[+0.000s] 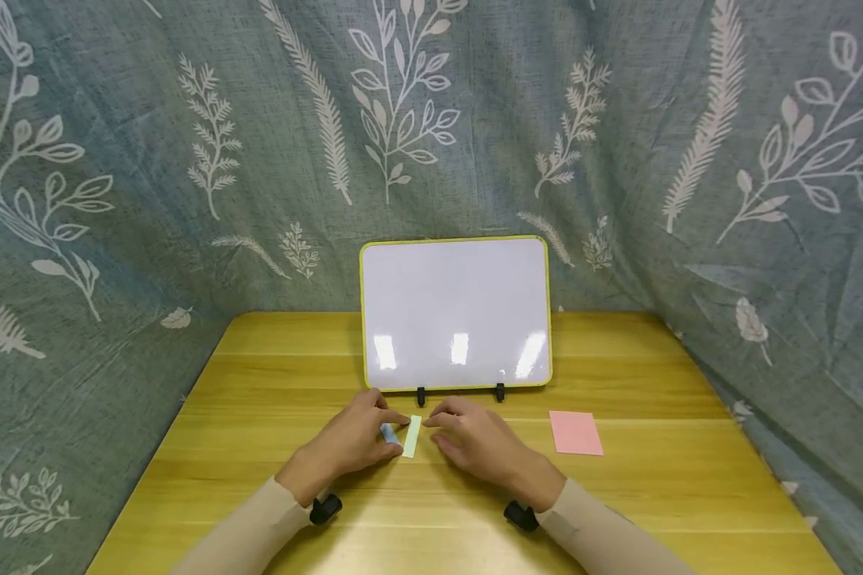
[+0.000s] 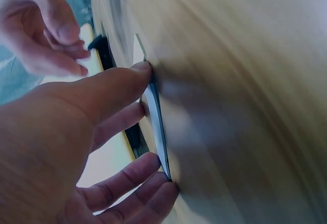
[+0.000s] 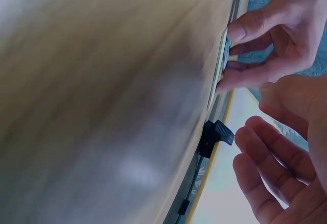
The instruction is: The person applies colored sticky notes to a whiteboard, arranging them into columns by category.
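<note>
A blue paper slip (image 1: pixel 389 434) lies on the table, partly hidden under my left hand (image 1: pixel 352 439). In the left wrist view, the left thumb is at one end of the blue slip and the fingertips are at the other, holding it between them. Just to its right is a narrow pale green paper strip (image 1: pixel 412 437), with the left fingertips at its left edge. My right hand (image 1: pixel 482 443) hovers right of the green strip. Its fingers are loosely bent and hold nothing, as the right wrist view also shows.
A whiteboard (image 1: pixel 456 311) with a yellow rim stands behind the hands on small black feet (image 1: pixel 500 392). To the right, a pink square sticky note (image 1: pixel 576 433) lies on the wooden table (image 1: pixel 259 359). Patterned cloth (image 1: pixel 475 120) hangs behind and at both sides.
</note>
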The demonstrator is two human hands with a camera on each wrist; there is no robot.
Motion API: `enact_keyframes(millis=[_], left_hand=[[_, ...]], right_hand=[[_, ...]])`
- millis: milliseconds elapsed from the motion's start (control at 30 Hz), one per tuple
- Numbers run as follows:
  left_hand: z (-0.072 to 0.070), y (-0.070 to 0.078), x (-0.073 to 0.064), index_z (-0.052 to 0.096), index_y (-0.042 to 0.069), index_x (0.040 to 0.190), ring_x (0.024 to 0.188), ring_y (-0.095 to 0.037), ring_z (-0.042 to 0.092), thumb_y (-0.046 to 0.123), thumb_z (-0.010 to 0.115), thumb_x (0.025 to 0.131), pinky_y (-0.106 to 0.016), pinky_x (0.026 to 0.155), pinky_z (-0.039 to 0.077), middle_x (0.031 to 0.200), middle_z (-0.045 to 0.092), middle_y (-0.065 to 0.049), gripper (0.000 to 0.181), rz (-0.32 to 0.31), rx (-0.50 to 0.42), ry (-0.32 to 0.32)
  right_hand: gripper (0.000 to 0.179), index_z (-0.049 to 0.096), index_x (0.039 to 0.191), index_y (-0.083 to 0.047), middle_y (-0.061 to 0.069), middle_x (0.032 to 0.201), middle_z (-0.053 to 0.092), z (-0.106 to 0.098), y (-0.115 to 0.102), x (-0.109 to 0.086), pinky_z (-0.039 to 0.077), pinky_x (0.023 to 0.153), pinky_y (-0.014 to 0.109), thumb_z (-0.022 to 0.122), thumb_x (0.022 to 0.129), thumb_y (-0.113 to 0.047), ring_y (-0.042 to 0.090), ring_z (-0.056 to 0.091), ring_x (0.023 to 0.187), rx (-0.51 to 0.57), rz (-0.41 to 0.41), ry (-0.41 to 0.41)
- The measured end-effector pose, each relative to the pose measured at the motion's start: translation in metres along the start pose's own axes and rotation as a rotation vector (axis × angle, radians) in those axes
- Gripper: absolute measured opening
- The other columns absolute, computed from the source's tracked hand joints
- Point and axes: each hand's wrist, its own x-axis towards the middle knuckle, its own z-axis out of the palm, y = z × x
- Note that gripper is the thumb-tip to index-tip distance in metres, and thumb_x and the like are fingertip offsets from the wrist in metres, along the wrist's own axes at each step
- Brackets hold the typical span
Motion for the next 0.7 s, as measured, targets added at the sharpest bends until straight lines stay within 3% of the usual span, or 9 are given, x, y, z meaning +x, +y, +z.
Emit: enact_keyframes(millis=[233, 433, 567, 700], left_hand=[[0.012, 0.014, 0.011, 0.088, 0.023, 0.137, 0.106, -0.018, 0.057, 0.033, 0.097, 0.099, -0.032, 0.083, 0.055, 0.119, 0.065, -0.005, 0.041, 0.031, 0.013, -0.005], [0.012, 0.015, 0.011, 0.087, 0.021, 0.137, 0.107, -0.017, 0.063, 0.035, 0.099, 0.097, -0.03, 0.083, 0.057, 0.122, 0.069, -0.002, 0.044, 0.02, -0.004, 0.008], [0.011, 0.011, 0.01, 0.086, 0.017, 0.138, 0.115, -0.02, 0.073, 0.036, 0.101, 0.095, -0.038, 0.094, 0.066, 0.131, 0.077, -0.002, 0.049, 0.058, -0.021, 0.029], [0.012, 0.005, 0.007, 0.082, 0.014, 0.142, 0.127, -0.026, 0.077, 0.036, 0.102, 0.093, -0.048, 0.109, 0.067, 0.142, 0.078, -0.005, 0.057, 0.087, -0.054, 0.044]], right_hand=[[0.016, 0.089, 0.118, -0.01, 0.002, 0.117, 0.081, 0.002, -0.001, -0.001, 0.068, 0.085, 0.025, 0.091, 0.103, -0.012, 0.015, 0.081, 0.101, 0.024, -0.004, -0.03], [0.015, 0.089, 0.117, -0.01, 0.002, 0.116, 0.083, 0.005, 0.0, -0.001, 0.068, 0.087, 0.026, 0.091, 0.103, -0.013, 0.015, 0.081, 0.102, 0.036, -0.003, -0.055], [0.017, 0.089, 0.12, -0.009, 0.003, 0.12, 0.083, 0.008, 0.001, 0.002, 0.069, 0.091, 0.028, 0.091, 0.104, -0.014, 0.016, 0.081, 0.105, 0.053, -0.001, -0.082], [0.022, 0.089, 0.124, -0.009, 0.004, 0.125, 0.083, 0.011, 0.0, 0.006, 0.07, 0.095, 0.03, 0.091, 0.103, -0.014, 0.017, 0.081, 0.109, 0.07, 0.01, -0.126]])
